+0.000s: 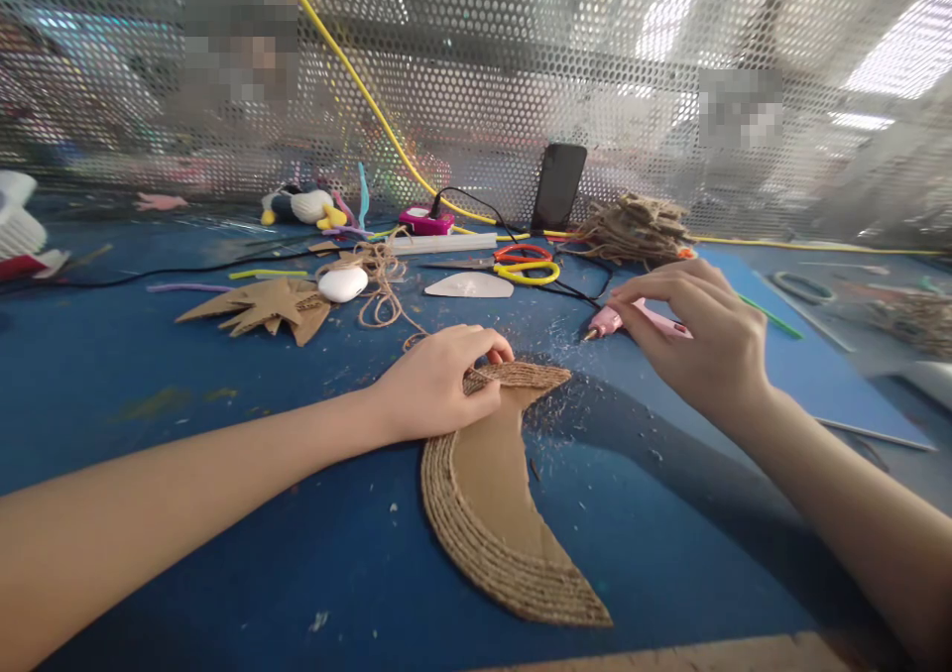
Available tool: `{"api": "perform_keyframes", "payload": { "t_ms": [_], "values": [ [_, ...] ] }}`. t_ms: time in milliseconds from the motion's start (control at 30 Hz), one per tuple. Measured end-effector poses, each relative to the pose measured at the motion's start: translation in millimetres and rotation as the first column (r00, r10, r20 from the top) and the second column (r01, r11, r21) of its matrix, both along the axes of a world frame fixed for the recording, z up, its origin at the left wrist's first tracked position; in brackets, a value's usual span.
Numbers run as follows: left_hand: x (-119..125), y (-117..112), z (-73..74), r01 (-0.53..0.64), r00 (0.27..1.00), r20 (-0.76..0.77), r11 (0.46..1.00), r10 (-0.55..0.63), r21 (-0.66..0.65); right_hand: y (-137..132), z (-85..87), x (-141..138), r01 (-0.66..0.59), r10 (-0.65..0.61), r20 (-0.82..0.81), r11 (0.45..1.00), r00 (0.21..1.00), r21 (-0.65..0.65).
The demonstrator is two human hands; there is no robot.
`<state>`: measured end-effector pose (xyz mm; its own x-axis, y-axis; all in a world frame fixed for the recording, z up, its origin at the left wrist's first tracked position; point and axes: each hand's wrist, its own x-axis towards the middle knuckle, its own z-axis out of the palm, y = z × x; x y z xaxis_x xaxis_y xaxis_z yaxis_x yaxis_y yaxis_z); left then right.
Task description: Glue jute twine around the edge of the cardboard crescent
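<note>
Free room right of cardboard crescent [495, 489], glue gun [610, 321] beyond.

Part of the cardboard crescent [491, 474] is covered by the left hand [438, 380], behind which the loose twine [376, 256] is lost to view. The pink glue gun [608, 323] is partly blocked by the right hand [699, 330]; whether it is touched cannot be told. The left forearm [223, 479], right forearm [840, 499] and a white object [19, 226] at far left are cut off by the view's edges. Shapes behind the metal mesh [461, 67] are blurred. Pale specks [554, 355] are too small to be identified.
</note>
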<state>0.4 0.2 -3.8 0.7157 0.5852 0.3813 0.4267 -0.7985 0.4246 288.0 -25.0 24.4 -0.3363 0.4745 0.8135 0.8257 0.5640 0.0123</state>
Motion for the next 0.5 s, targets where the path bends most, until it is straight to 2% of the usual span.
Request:
{"api": "perform_keyframes", "payload": {
  "t_ms": [233, 500],
  "values": [
    [-0.3, 1.2, -0.8, 0.000, 1.000, 0.002, 1.000, 0.000, 0.006, -3.4, 2.9, -2.1, -0.053, 0.053, -0.004, 0.998, 0.999, -0.027],
    [0.7, -0.2, 0.9, -0.005, 1.000, -0.002, 1.000, 0.005, -0.003, 1.5, -1.5, 3.8, 0.096, -0.097, -0.032, 0.995, 0.995, -0.034]
  ]
}}
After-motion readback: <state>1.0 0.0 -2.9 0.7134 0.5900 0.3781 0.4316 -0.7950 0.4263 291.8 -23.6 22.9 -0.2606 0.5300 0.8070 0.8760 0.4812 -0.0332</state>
